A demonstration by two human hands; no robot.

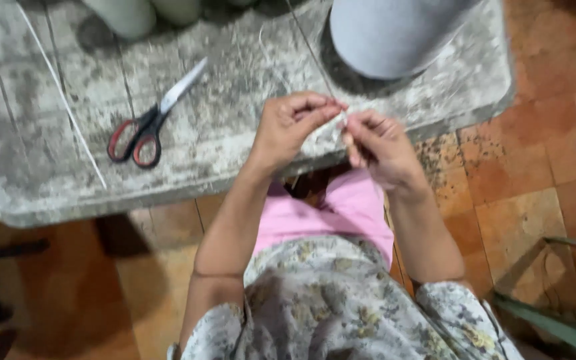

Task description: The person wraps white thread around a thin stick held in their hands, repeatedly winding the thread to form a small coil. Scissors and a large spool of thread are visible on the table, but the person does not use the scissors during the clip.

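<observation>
White thread (343, 119) is pinched between the two hands, right where their fingertips meet above the near edge of the tabletop (235, 143). The left hand (288, 130) has its grip pressed together: thumb and forefinger close on the thread, and the other fingers curl under them. The right hand (378, 147) does the same from the other side, its fingertips pinching the same small piece, so both grips almost touch each other. The piece between them is very small and a little blurred, so I cannot tell if it has a knot.

From the pinch, a thin line of thread goes up and away across the tabletop, toward a big grey cone of thread (395, 33) that stands just beyond the right hand, at the far edge. To the left of the left hand, well apart from it, scissors (151, 123) with red and black handles lie flat, the blades closed and pointing away to the far right. Farther left, another long white string (61, 100) lies in a slanted line on the grey, worn surface. Two pale round things (141, 13) stand at the far edge, cut by the frame.

Below the hands are pink trousers (341, 210) and a flowered shirt (328, 307), and an orange tile floor (528, 167) around.
</observation>
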